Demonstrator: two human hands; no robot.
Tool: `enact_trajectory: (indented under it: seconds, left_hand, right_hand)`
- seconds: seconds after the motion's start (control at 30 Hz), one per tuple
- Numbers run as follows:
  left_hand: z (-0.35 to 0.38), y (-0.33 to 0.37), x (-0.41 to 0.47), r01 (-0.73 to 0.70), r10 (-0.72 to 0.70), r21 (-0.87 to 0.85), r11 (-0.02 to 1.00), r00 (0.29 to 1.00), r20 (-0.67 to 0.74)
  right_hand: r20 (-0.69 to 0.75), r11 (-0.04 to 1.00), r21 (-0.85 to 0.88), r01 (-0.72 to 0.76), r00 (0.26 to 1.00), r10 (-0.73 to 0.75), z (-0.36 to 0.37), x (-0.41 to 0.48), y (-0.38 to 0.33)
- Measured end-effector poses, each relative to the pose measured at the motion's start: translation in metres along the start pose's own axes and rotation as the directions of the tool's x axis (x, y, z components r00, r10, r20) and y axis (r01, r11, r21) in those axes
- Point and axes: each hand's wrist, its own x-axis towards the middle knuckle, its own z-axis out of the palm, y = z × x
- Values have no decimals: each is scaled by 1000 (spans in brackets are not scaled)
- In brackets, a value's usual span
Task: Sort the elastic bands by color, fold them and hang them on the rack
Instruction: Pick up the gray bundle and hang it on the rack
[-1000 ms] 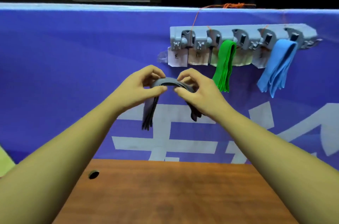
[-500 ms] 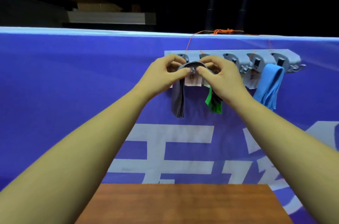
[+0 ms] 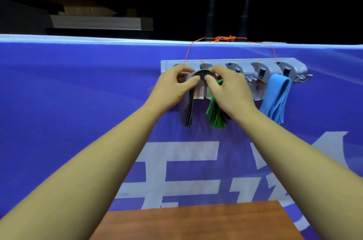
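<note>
folded bundle of dark grey bands (image 3: 188, 111), up against the grey rack (image 3: 245, 62), just past 12 o'clock from the middle of the view. arched top near the rack's 9 o'clock end; on a hook or only in front of one, cannot tell. loose ends hanging toward 6 o'clock. pinched at 9 o'clock of the arch by the left hand (image 3: 171, 90), thumb and fingers curled onto it; pinched at 3 o'clock by the right hand (image 3: 230, 92) likewise. thumb tips close together under the arch, a paper label (image 3: 198, 94) behind. at 3 o'clock of the grey bundle, green bands (image 3: 215, 117), partly hidden by the right wrist; farther toward 3 o'clock, blue bands (image 3: 277, 98) hanging from the rack. orange string (image 3: 225, 38) at 12 o'clock above the rack, atop a blue banner (image 3: 78, 92). wooden table (image 3: 196, 222) at 6 o'clock.
</note>
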Motion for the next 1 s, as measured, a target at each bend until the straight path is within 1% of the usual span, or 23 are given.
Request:
enact_trajectory:
  seconds: [0.1, 0.17, 0.27, 0.4, 0.53, 0.67, 0.83, 1.0]
  left_hand:
    - [-1, 7, -2, -9, 9, -47, 999, 1000, -3]
    - [2, 17, -2, -35, 37, -67, 997, 999, 20]
    - [13, 36, -1, -61, 67, -109, 992, 996, 61]
    - [40, 61, 4, -70, 80, -119, 990, 993, 87]
    - [73, 82, 9, -85, 90, -61, 995, 992, 85]
    - [102, 97, 13, -53, 51, 47, 998, 998, 46]
    - [127, 90, 19, -19, 15, 153, 988, 1000, 27]
    - [141, 71, 20, -46, 31, 330, 943, 998, 52]
  right_hand:
    - [3, 996, 85, -4, 1000, 4, -10, -2, -2]
    - [4, 996, 90, 14, 1000, -14, -23, -3, -1]
    - [7, 985, 170, 17, 1000, -18, -50, -3, 6]
    - [6, 980, 199, 29, 1000, -30, -88, -2, 26]
    - [-31, 984, 179, 11, 1000, -5, -116, -3, 48]
    - [-47, 987, 152, -51, 997, 59, -125, -2, 73]
    - [-65, 990, 105, -89, 993, 96, -111, 3, 93]
    - [-4, 987, 83, -138, 990, 138, -87, 3, 106]
